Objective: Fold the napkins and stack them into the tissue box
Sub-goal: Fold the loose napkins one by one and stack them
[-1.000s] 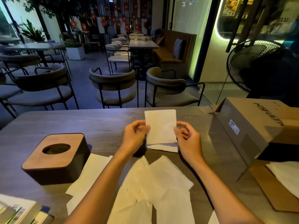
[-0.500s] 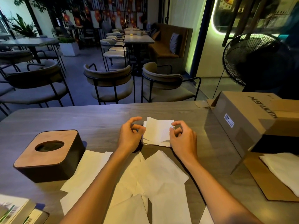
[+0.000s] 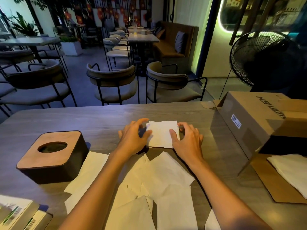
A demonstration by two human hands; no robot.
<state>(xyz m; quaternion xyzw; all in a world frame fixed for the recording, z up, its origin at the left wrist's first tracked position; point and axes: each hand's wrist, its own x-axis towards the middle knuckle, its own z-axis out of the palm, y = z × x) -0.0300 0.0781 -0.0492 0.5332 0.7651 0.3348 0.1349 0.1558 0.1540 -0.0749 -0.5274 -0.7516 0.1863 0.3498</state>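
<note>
A folded white napkin (image 3: 162,134) lies flat on the wooden table (image 3: 99,120) in front of me. My left hand (image 3: 134,138) presses its left edge with the thumb, fingers spread. My right hand (image 3: 186,141) presses its right side, thumb on top of the paper. Several unfolded napkins (image 3: 159,178) lie spread on the table nearer to me, under my forearms. The tissue box (image 3: 51,156), dark with a wooden lid and an oval hole, stands to the left, apart from both hands.
An open cardboard box (image 3: 259,123) lies on its side at the right, with more white napkins (image 3: 292,171) on its flap. Books or packets (image 3: 18,214) sit at the near left corner. Chairs (image 3: 113,83) stand beyond the table's far edge.
The napkin was held up between both hands, then folded over and laid flat on the table. Both hands now press it down at its sides.
</note>
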